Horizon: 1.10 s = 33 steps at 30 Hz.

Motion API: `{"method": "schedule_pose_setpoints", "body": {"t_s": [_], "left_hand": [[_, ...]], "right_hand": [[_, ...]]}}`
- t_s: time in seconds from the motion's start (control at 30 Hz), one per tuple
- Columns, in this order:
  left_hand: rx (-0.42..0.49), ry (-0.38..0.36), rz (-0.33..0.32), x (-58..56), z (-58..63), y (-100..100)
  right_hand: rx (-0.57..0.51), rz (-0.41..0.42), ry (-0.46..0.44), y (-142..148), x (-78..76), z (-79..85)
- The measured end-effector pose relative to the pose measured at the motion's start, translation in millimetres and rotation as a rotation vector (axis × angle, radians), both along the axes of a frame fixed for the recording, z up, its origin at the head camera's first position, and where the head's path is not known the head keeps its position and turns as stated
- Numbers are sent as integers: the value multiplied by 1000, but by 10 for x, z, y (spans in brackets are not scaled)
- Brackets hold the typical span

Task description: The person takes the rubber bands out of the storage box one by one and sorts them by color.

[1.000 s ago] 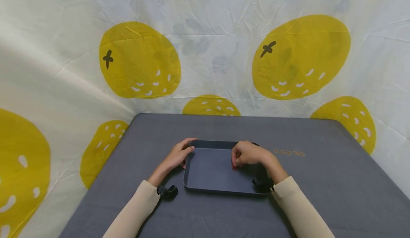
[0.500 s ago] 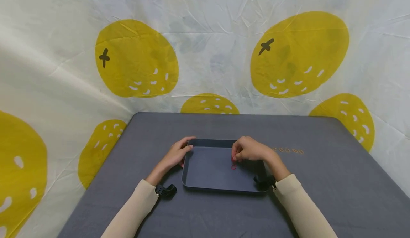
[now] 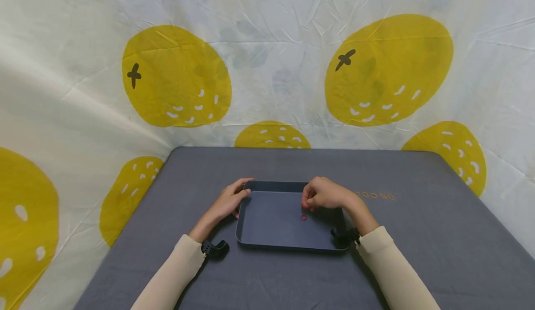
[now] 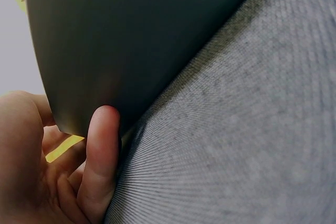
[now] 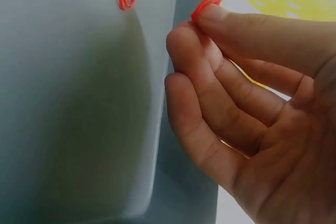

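My left hand (image 3: 227, 202) grips the left side of a dark grey tray (image 3: 267, 229), thumb at the rim. In the left wrist view, fingers (image 4: 102, 140) lie against the tray's outer wall (image 4: 121, 40). Over the right part of the tray, my right hand (image 3: 325, 195) pinches red rubber bands (image 5: 206, 4) between thumb and fingertips; how many is unclear. Below those fingertips another red rubber band (image 3: 301, 217) lies on the tray floor, and it appears as a narrow loop (image 5: 124, 6) in the right wrist view.
Several orange rubber bands (image 3: 383, 196) lie in a row on the grey table (image 3: 418, 245), right of the tray; the right hand partly hides the row's left end. Behind the table hangs a white curtain (image 3: 276, 78) with yellow fruit prints.
My right hand has risen slightly from the tray floor. A red rubber band is now apart from its fingers, lying in the tray. The left hand keeps its grip on the tray.
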<state>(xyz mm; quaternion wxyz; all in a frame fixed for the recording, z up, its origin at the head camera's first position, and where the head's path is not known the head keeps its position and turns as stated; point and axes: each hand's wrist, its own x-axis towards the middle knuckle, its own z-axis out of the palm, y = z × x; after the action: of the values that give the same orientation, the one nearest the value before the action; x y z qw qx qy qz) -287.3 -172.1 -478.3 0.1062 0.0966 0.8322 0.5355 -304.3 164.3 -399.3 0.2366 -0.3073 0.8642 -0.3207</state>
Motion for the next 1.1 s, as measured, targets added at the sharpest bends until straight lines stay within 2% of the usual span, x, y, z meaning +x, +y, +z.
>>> {"method": "schedule_pose_setpoints", "body": {"t_s": [0.4,1.1], "left_hand": [[2,5,6,-6,-10,-6],[13,6,-13,-20,0,-10]], "right_hand": [[28,43,11,-54,25,-40],[47,31,7,-73,29,-77]]}}
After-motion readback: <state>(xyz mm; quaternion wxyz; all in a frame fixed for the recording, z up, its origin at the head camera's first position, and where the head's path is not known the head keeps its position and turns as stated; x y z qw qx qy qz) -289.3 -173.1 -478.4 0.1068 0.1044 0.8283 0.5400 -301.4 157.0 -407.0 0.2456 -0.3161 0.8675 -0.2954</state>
